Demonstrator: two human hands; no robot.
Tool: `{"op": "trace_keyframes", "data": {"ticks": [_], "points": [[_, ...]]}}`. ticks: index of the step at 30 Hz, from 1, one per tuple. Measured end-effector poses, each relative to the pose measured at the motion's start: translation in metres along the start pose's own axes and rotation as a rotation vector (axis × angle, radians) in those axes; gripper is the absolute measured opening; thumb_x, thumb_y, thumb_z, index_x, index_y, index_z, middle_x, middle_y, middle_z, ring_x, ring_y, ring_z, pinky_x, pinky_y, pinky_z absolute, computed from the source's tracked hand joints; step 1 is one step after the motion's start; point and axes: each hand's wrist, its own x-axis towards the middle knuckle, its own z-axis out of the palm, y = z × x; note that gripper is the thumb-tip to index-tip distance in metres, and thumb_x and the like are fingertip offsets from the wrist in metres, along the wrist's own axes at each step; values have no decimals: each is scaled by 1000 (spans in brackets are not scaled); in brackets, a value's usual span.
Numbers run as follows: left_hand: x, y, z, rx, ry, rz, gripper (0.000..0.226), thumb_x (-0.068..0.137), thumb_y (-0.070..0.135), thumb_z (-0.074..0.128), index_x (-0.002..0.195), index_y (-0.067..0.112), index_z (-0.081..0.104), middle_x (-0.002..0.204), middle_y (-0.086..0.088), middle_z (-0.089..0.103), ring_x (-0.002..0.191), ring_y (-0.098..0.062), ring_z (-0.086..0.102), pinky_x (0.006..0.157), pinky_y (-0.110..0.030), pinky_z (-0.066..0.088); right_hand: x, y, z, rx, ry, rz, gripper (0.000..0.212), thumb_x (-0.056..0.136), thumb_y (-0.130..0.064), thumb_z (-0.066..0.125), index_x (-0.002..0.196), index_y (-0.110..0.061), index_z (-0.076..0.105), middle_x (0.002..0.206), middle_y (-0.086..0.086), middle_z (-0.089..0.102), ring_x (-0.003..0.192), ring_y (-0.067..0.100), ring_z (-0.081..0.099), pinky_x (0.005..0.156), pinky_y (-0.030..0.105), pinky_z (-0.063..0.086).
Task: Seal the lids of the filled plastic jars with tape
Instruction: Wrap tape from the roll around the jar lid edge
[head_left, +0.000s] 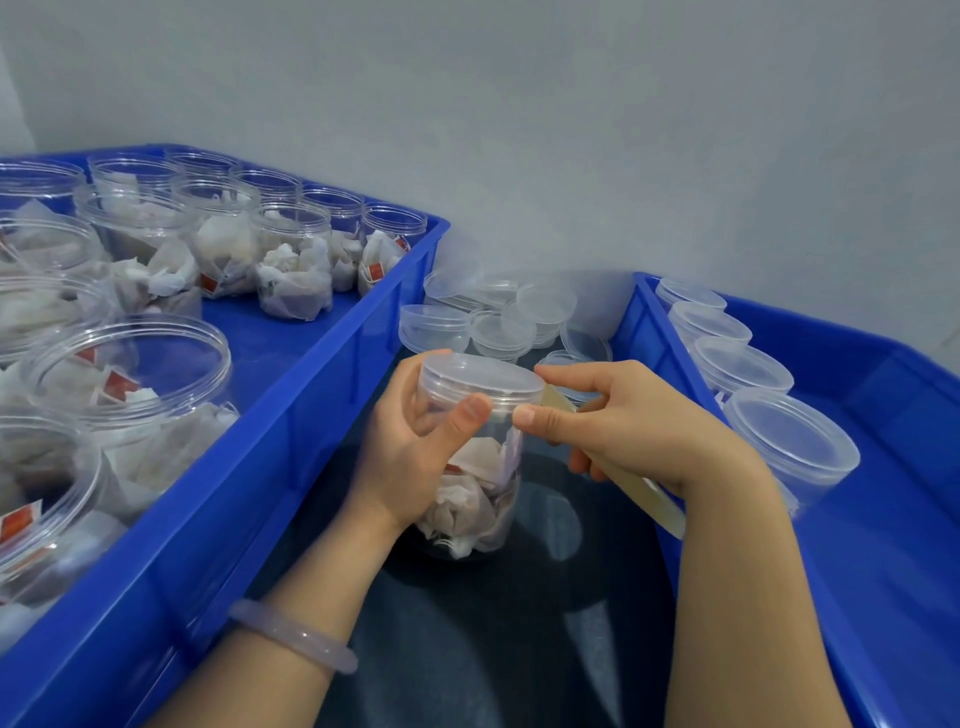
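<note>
Gripping the jar (478, 499) around its upper wall, the left hand (415, 457) is steadying it between two blue trays, where it appears to be standing upright on the tabletop (493, 649). The right hand (634, 421) is clutching the tape roll (654, 504), and its thumb (524, 415) is pressing at the seam under the lid (480, 376).

Trouble looks likeliest at that seam. If the jar is turning unevenly, the tape may be wandering onto the lid or the wall alone, leaving the joint unsealed. Smooth plastic could be slipping in the left hand, and slack tape may be wrinkling or sticking to itself.

The dark, glossy tabletop is reflecting pale patches of light. The left tray (291, 415) is holding open jars (130, 374) stuffed with white sachets, and the right tray (893, 545) is holding capped jars (789, 441). Loose lids (498, 322) are lying heaped behind, against a plain grey wall (571, 130).
</note>
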Motion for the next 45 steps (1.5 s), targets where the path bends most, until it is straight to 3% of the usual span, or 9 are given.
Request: {"op": "trace_keyframes", "data": {"ticks": [4,8,16,21,26,35,37,41,45], "points": [[1,5,0,-31,-5,-4,75,58,71,72,106,17,54,94,16,72,90,-2,68,72,-13,50,3,3,2,54,-33,-29,87,53,-71,65,134,-46,47,69,-14,70,57,7,65,60,24,50],[0,7,-1,-36,-21,-30,81,56,74,71,107,12,54,94,12,72,91,-6,67,74,-17,52,5,6,4,130,-117,-63,55,59,-68,72,111,-55,59,69,-26,66,55,6,62,58,21,50],[-4,5,4,2,-83,-67,85,56,73,72,119,19,51,108,13,68,105,-4,63,84,-17,49,7,19,-3,145,-126,-103,74,42,-68,70,112,-53,54,64,-18,66,55,4,59,56,17,48],[-3,3,2,137,14,-54,83,58,61,69,131,32,41,129,11,53,112,9,54,82,-7,45,8,15,2,102,-96,-90,58,62,-63,69,118,-50,57,63,-22,63,51,3,55,53,19,47],[0,-1,1,208,34,-64,111,39,78,75,132,29,39,126,13,56,119,-5,54,97,-27,48,8,6,8,90,-44,-115,33,79,-50,69,111,-45,61,62,-27,62,47,-12,54,45,10,42],[4,1,0,28,98,-94,100,31,74,81,111,28,44,110,4,60,94,-2,65,73,-16,52,6,-8,9,64,-74,-130,20,73,-60,65,87,-66,51,64,-37,59,52,-6,58,49,10,44],[5,3,-2,19,75,-93,95,33,70,83,109,26,45,107,3,61,91,-1,66,71,-15,51,3,-9,8,67,-86,-121,25,71,-62,66,92,-66,53,65,-34,61,53,-8,59,49,12,45],[7,3,-8,-4,63,-96,70,47,46,76,107,23,48,97,6,65,85,1,67,68,-13,51,-1,-4,2,37,-35,-64,75,57,-69,67,128,-56,47,81,-24,58,73,-5,59,65,12,38],[8,1,-8,-59,51,-144,69,48,42,75,107,18,50,84,11,72,83,-4,69,67,-16,52,-4,-5,-1,5,13,-51,94,37,-77,59,127,-53,50,80,-23,56,72,-2,58,70,16,42]]}}
